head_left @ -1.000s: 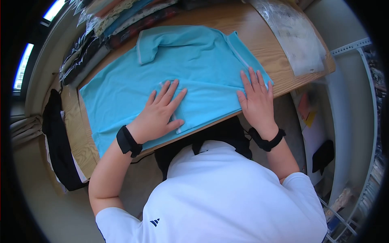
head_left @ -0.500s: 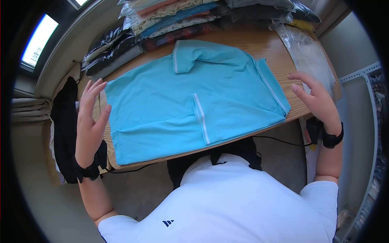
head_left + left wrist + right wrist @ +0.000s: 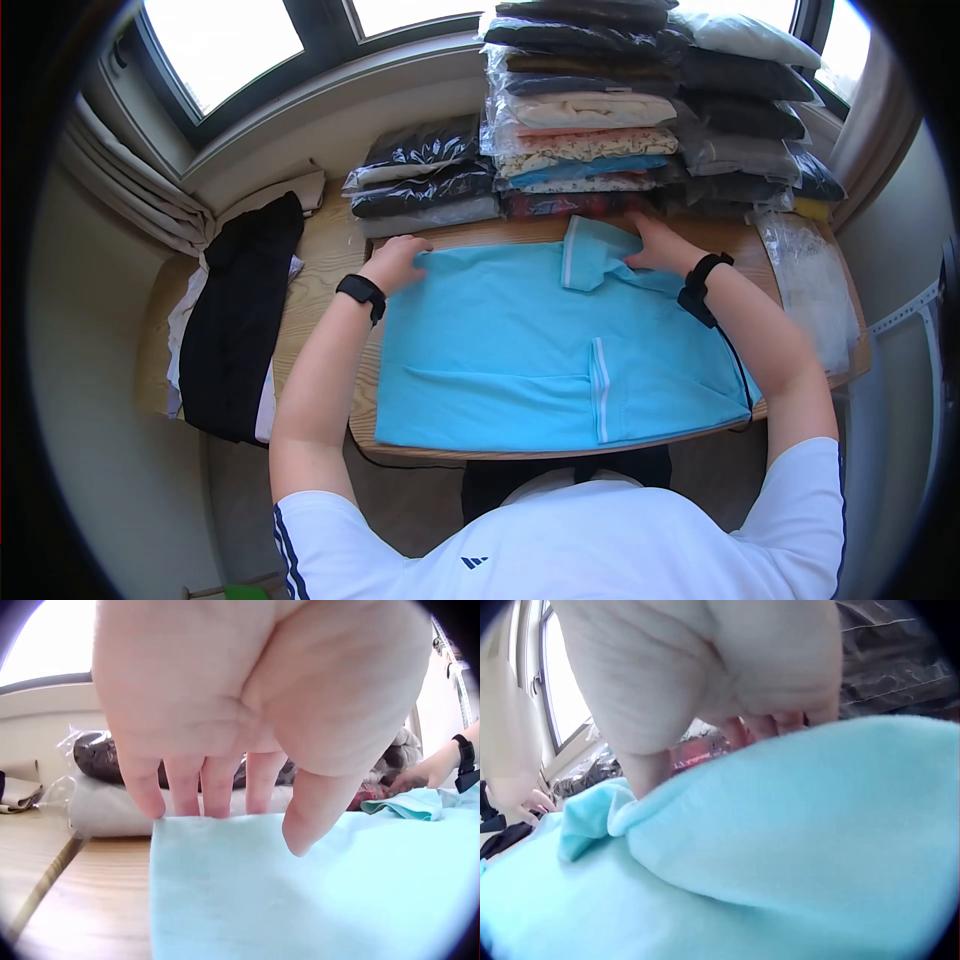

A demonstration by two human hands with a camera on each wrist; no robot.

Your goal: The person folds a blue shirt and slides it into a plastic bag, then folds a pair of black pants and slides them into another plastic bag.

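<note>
The wooden worktop [image 3: 328, 262] is holding a light-blue shirt [image 3: 490, 325] mid-frame. At its upper left, the left hand [image 3: 396, 263] is spreading its fingers along the edge; at upper right, the right hand's [image 3: 664, 246] fingertips are hiding behind cloth, grip unclear.

A light-blue, soft-fabric garment with white-striped sleeve ends [image 3: 480, 330] is lying flat on a brown wood-grain table [image 3: 325, 275] — one sleeve [image 3: 600, 392] is resting across its near half, while the other [image 3: 590, 262] is bending over itself, wrinkling, at the far edge.
</note>
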